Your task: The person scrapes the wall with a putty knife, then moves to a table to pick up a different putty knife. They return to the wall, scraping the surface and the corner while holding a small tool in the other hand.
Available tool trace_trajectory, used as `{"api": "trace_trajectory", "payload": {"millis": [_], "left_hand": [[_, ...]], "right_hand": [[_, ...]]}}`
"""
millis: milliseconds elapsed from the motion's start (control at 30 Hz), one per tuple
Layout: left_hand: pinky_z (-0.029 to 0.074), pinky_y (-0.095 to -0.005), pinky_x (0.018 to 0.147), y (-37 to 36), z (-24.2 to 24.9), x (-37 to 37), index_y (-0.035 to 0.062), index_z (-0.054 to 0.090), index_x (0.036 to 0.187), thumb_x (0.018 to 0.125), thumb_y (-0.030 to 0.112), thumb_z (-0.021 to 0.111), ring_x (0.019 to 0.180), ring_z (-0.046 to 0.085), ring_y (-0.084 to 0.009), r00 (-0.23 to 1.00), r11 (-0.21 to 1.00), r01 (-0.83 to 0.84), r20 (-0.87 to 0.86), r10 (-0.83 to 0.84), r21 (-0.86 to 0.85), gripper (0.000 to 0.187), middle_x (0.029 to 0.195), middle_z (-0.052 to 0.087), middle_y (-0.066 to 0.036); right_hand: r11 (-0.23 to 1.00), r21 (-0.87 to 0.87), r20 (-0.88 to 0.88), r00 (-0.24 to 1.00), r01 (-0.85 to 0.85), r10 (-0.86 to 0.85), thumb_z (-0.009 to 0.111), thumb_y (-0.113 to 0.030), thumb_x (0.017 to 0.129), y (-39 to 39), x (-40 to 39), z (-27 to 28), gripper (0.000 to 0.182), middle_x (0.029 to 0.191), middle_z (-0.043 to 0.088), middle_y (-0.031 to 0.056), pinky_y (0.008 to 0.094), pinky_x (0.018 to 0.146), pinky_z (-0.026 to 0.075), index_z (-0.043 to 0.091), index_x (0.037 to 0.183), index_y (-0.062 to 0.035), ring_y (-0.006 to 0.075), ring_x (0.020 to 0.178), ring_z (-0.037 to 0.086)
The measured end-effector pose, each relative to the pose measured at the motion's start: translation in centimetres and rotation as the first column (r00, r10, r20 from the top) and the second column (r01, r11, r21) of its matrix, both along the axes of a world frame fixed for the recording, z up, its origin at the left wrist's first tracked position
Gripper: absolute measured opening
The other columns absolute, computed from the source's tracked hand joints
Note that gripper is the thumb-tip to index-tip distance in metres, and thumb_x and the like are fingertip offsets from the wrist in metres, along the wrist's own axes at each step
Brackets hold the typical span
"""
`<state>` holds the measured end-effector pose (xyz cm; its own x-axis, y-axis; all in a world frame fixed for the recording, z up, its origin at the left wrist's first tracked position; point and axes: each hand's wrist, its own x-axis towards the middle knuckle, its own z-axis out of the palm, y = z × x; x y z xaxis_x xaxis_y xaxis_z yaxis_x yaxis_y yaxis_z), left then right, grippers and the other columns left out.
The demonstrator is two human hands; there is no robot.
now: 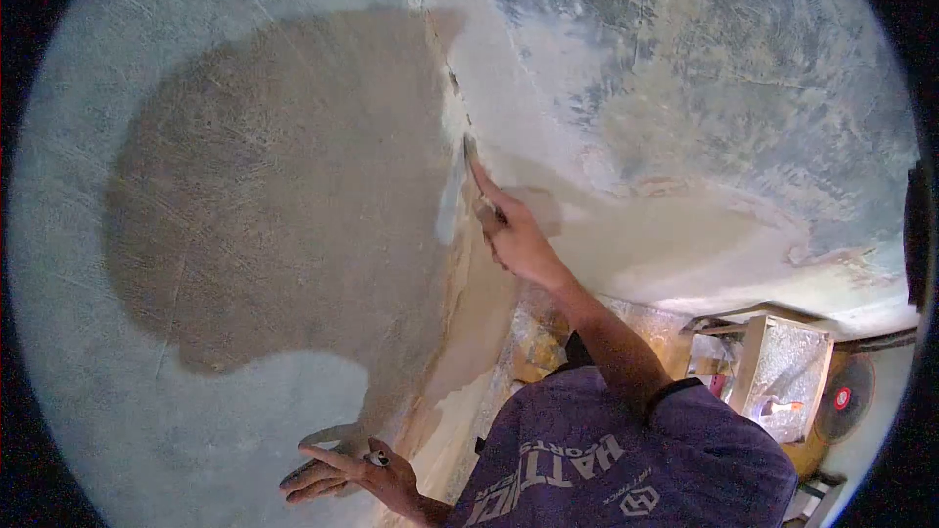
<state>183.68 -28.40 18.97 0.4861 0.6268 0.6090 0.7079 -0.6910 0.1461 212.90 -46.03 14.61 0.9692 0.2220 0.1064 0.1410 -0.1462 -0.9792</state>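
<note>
My right hand (518, 240) reaches up to an inner wall corner and grips a putty knife (452, 198) by its handle. The forefinger lies along the blade, which is pressed flat against the corner edge with pale putty on it. My left hand (347, 469) is low at the bottom left, close to the wall, a ring on one finger. Its fingers stretch out under a pale flat blade (328, 435), only part of which shows. My purple printed shirt (626, 469) fills the bottom middle.
The left wall (245, 205) carries a large darker, damp brown patch on grey plaster. The right wall (704, 88) is mottled blue-grey with a fresh cream band (665, 244) below. A boxy cabinet (782, 372) and a small fan (843, 399) sit at the lower right.
</note>
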Motion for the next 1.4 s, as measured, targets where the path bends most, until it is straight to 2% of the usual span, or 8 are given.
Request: {"api": "trace_trajectory", "payload": {"millis": [167, 367, 533, 733, 900, 1067, 1133, 1400], "left_hand": [[0.011, -0.0679, 0.111, 1.0, -1.4, -0.8, 0.0204, 0.015, 0.16, 0.099, 0.05, 0.048, 0.147, -0.012, -0.0488, 1.0, 0.997, 0.007, -0.002, -0.007, -0.071, 0.075, 0.16, -0.012, -0.032], [0.013, -0.067, 0.111, 0.7, -1.9, -0.3, 0.0182, 0.015, 0.16, 0.099, 0.051, 0.049, 0.148, -0.002, -0.0459, 0.996, 0.995, 0.019, 0.093, -0.01, -0.096, 0.078, 0.161, -0.002, -0.03], [0.013, -0.0677, 0.111, 0.8, -1.4, 0.1, 0.0179, 0.016, 0.16, 0.099, 0.05, 0.051, 0.147, 0.006, -0.0475, 1.0, 1.0, 0.009, 0.024, -0.009, 0.004, 0.077, 0.162, 0.001, -0.028], [0.018, -0.0622, 0.11, -0.4, 0.3, -0.2, 0.0003, 0.008, 0.158, 0.092, 0.026, 0.05, 0.143, 0.001, -0.0595, 0.992, 0.997, -0.009, -0.128, -0.002, -0.081, 0.082, 0.152, -0.007, -0.047], [0.017, -0.0629, 0.112, 0.5, -1.0, 0.0, 0.0145, 0.016, 0.159, 0.098, 0.044, 0.053, 0.145, 0.0, -0.0552, 0.995, 0.982, 0.084, 0.06, -0.075, -0.168, 0.078, 0.159, -0.002, -0.037], [0.016, -0.0619, 0.114, 0.5, -0.7, -0.7, 0.0117, 0.014, 0.159, 0.098, 0.041, 0.052, 0.146, 0.004, -0.053, 0.994, 0.998, -0.001, -0.107, -0.005, -0.064, 0.078, 0.158, 0.003, -0.036], [0.017, -0.0622, 0.114, 1.1, -0.9, -1.2, 0.0108, 0.014, 0.159, 0.098, 0.04, 0.052, 0.145, 0.007, -0.0536, 0.982, 0.999, -0.023, -0.189, 0.014, -0.045, 0.078, 0.158, 0.004, -0.038], [0.018, -0.0629, 0.113, 1.0, -1.0, -1.6, 0.0087, 0.013, 0.159, 0.096, 0.042, 0.053, 0.144, 0.009, -0.0559, 0.99, 0.956, 0.047, -0.117, -0.084, -0.289, 0.081, 0.158, 0.006, -0.038]], "right_hand": [[0.962, 0.101, -0.34, 0.9, -0.254, 0.273, 0.048, -0.024, 0.106, -2.6, -3.3, 4.4, 0.053, 0.061, 0.042, -0.0035, 0.0259, 0.047, 0.04, 0.031, 0.156, -0.027, 0.0074, 0.05, 0.04], [0.991, 0.046, -0.255, 0.958, -0.124, 0.132, 0.048, -0.027, 0.106, -2.1, -0.1, 3.9, 0.053, 0.061, 0.042, -0.004, 0.0265, 0.046, 0.04, 0.031, 0.155, -0.0289, 0.007, 0.05, 0.04], [0.962, 0.074, -0.284, 0.919, -0.264, 0.274, 0.046, -0.032, 0.106, -2.2, -2.4, 7.6, 0.053, 0.057, 0.046, 0.0015, 0.0302, 0.043, 0.042, 0.03, 0.156, -0.0253, 0.0105, 0.043, 0.043], [0.986, 0.048, -0.253, 0.953, -0.161, 0.168, 0.047, -0.031, 0.106, -1.4, -0.7, 6.1, 0.054, 0.058, 0.043, -0.0025, 0.0276, 0.04, 0.04, 0.027, 0.157, -0.0291, 0.0077, 0.044, 0.041], [0.976, 0.083, -0.3, 0.929, -0.203, 0.218, 0.047, -0.031, 0.106, -1.0, -1.9, 6.7, 0.055, 0.058, 0.043, -0.0031, 0.0276, 0.042, 0.041, 0.026, 0.157, -0.0283, 0.0083, 0.045, 0.041], [0.992, -0.028, -0.217, 0.97, -0.12, 0.111, 0.049, -0.032, 0.105, -1.4, -0.5, 6.5, 0.057, 0.062, 0.054, 0.0024, 0.0335, 0.042, 0.045, 0.026, 0.157, -0.0296, 0.0114, 0.041, 0.043], [0.98, 0.019, -0.268, 0.944, -0.196, 0.194, 0.048, -0.028, 0.105, -1.2, -3.0, 8.6, 0.056, 0.059, 0.046, -0.0013, 0.0295, 0.041, 0.042, 0.026, 0.157, -0.0285, 0.0097, 0.041, 0.04], [0.99, 0.049, -0.202, 0.969, -0.132, 0.14, 0.048, -0.025, 0.105, -1.2, -0.5, 7.9, 0.057, 0.054, 0.041, -0.0022, 0.0285, 0.041, 0.042, 0.024, 0.157, -0.0297, 0.0093, 0.041, 0.04]]}}
